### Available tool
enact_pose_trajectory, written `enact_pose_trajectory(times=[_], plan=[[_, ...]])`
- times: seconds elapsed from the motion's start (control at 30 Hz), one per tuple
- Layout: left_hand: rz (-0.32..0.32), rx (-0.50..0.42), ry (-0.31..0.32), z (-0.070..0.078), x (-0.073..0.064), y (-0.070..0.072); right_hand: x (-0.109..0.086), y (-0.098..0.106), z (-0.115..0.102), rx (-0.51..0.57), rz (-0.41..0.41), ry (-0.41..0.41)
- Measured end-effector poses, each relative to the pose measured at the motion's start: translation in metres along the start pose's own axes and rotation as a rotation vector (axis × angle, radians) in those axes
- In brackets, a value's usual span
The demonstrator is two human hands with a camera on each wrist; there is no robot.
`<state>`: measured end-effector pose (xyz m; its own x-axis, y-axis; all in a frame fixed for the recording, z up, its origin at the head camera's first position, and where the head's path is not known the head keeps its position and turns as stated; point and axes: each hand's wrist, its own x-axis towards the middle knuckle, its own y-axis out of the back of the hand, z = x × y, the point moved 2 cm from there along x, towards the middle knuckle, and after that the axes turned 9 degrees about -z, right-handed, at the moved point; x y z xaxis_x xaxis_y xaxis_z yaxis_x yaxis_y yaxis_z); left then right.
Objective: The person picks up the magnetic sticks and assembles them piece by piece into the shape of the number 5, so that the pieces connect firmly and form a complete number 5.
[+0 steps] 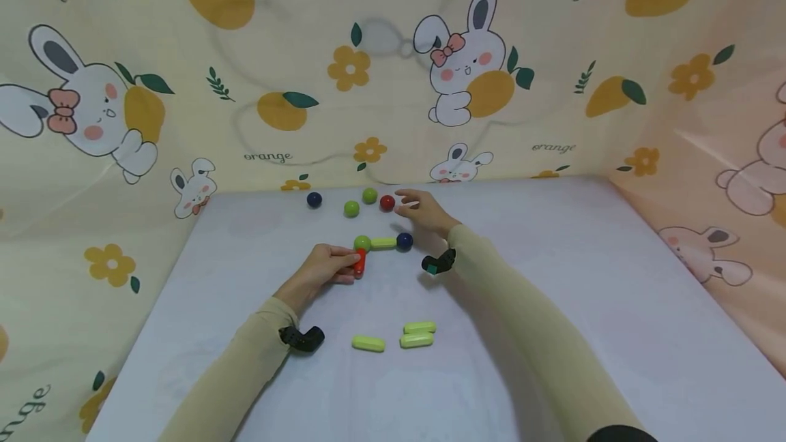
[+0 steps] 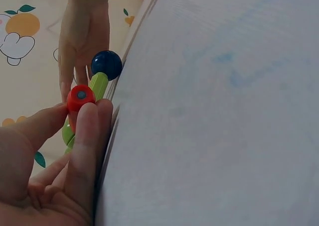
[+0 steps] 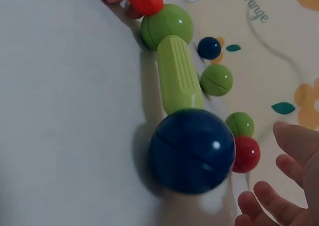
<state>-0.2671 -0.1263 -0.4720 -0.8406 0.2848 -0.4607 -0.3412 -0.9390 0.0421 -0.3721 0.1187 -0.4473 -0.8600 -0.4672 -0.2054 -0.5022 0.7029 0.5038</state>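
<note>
Between thumb and fingers, my left hand point(image 1: 322, 266) pinches a red magnetic rod point(image 1: 359, 263), whose far end meets a green ball point(image 1: 362, 243). From that ball a light-green rod point(image 1: 384, 243) runs right to a dark blue ball point(image 1: 404, 241), making a bent chain. The left wrist view shows the red rod's free end point(image 2: 81, 95) with a grey disc in it. My right hand point(image 1: 426, 211) hovers just right of a loose red ball point(image 1: 387, 203). In the right wrist view its fingers point(image 3: 271, 201) are parted and apart from the red ball point(image 3: 246, 154).
Two loose green balls point(image 1: 351, 209) and a dark blue ball point(image 1: 314, 200) lie along the table's back edge, before a printed cloth backdrop point(image 1: 393, 108). Nearer the front, three light-green rods point(image 1: 368, 343) lie on the white table point(image 1: 295, 394).
</note>
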Motion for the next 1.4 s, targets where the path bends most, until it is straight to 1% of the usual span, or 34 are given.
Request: enact_pose_trajectory(times=[0.13,0.27,0.37,0.5,0.6,0.67,0.9,1.03,1.2,1.4], plan=[[0.002,-0.005,0.0,-0.001,0.001,-0.001,0.011,-0.003,-0.003,-0.006,-0.007,-0.041],[-0.002,0.008,-0.002,0.0,0.004,-0.003,0.02,-0.006,-0.006,-0.042,-0.013,-0.053],[-0.009,0.016,-0.003,0.003,0.007,-0.005,0.022,-0.007,-0.008,-0.072,-0.005,-0.072],[-0.008,0.014,0.006,0.004,0.01,-0.008,0.021,-0.007,-0.008,-0.073,0.013,-0.121],[-0.001,0.016,0.009,0.003,0.011,-0.008,0.019,-0.009,-0.009,-0.068,0.021,-0.136],[0.001,0.02,0.009,0.003,0.011,-0.008,0.017,-0.009,-0.01,-0.072,0.032,-0.122],[0.005,0.015,0.007,0.002,0.01,-0.005,0.005,-0.01,-0.016,-0.082,0.092,-0.034],[0.008,0.013,0.011,0.003,0.008,-0.003,-0.003,-0.012,-0.018,-0.076,0.102,0.003],[0.026,0.017,0.032,0.002,0.007,-0.003,-0.012,-0.016,-0.022,-0.053,0.11,0.036],[0.039,0.023,0.034,-0.002,0.005,-0.002,-0.024,-0.022,-0.026,-0.054,0.091,0.073]])
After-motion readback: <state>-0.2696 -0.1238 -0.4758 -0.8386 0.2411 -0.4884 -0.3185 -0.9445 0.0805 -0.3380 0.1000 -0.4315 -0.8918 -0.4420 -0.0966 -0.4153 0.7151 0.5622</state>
